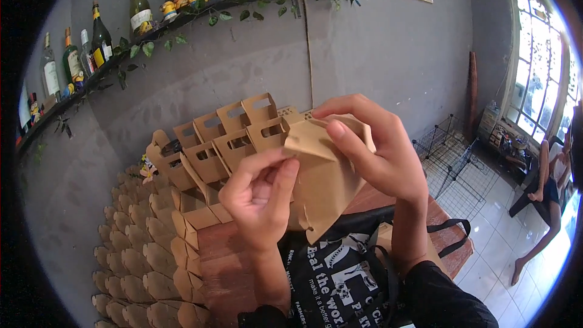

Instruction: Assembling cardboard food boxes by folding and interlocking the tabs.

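Between my hands, above the table, is a partly folded brown cardboard box (325, 191), tilted with one pointed corner hanging down. My left hand (258, 197) pinches its upper left edge between thumb and fingers. My right hand (379, 149) holds its top right side, the thumb on the near face and the fingers over the far edge. Just behind the box stand rows of brown cardboard carriers with cut-out handles (234, 144). Below my hands lies a black cloth bag with white print (340, 279).
Many small brown cardboard pieces (136, 255) stand in rows at the left on the reddish wooden table (228, 261). Bottles (139, 9) and figurines line a wall shelf (200, 9) above. A wire rack (455, 170) stands on the tiled floor at right, near a seated person (549, 188).
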Tool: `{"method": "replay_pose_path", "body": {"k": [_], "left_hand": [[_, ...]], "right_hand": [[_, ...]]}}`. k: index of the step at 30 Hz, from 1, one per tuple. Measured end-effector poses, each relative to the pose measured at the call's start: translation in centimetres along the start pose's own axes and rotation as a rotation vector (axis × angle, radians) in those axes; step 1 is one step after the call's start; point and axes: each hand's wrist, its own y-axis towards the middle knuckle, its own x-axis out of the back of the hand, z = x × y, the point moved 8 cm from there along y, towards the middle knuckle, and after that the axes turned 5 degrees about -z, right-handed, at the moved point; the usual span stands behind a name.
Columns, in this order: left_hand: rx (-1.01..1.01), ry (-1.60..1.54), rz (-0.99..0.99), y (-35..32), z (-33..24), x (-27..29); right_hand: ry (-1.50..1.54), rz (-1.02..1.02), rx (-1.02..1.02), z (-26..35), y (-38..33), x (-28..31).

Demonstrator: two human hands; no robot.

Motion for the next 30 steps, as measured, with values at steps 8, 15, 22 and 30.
{"method": "replay_pose_path", "body": {"k": [8,15,22,30], "left_hand": [[0.202,-0.16,0.072,-0.3,2.1,-1.4],[0.488,-0.124,0.179,-0.9,4.3,-1.8],[0.464,-0.106,0.195,-0.5,4.6,-1.6],[0.46,-0.173,0.223,-0.7,4.7,-1.5]], "right_hand": [[-0.058,0.031,0.356,2.6,-1.0,-0.8],[-0.074,-0.218,0.261,0.5,0.0,0.0],[-0.129,-0.127,0.288,1.2,-0.3,0.6],[-0.159,0.022,0.423,2.1,-1.1,0.2]]}}
